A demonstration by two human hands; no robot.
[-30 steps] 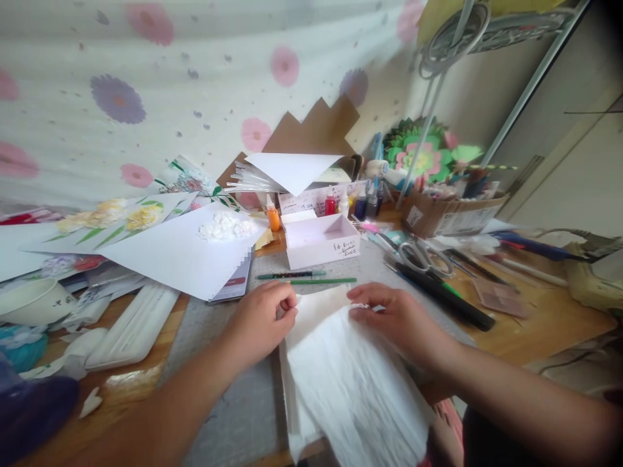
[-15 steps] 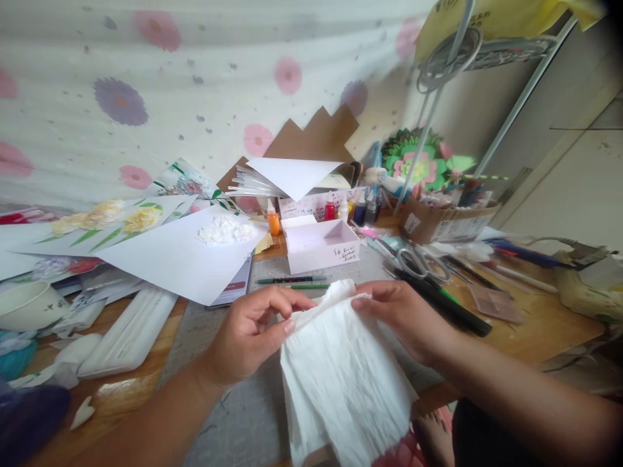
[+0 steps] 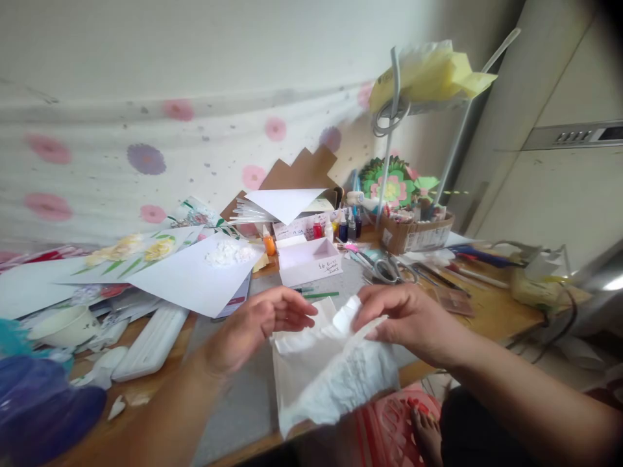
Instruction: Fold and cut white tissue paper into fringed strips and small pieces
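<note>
A crinkled white paper tissue point(image 3: 341, 383) hangs partly folded in front of me, over the near edge of the table. My right hand point(image 3: 399, 318) pinches its upper edge between thumb and fingers. On the other side, my left hand point(image 3: 272, 318) has its fingers stretched out above the tissue's left corner, apart from each other, with no grip that I can see. Just beyond the tissue, a green pen point(image 3: 321, 295) lies on the grey cutting mat point(image 3: 219, 389). Behind the pen stands an open white box point(image 3: 311, 263).
White paper point(image 3: 189, 279) on the left bears a pile of white bits point(image 3: 228, 251). Closer in are a bowl point(image 3: 65, 325) and a long white tray point(image 3: 150, 344). Scissors point(image 3: 387, 269) lie on the right, before a cardboard box point(image 3: 416, 232). An orange bottle point(image 3: 268, 242) stands behind.
My left hand has let go of the tissue and its fingers have straightened. The tissue's lower part has swung up and folded over. My view has tilted upward.
</note>
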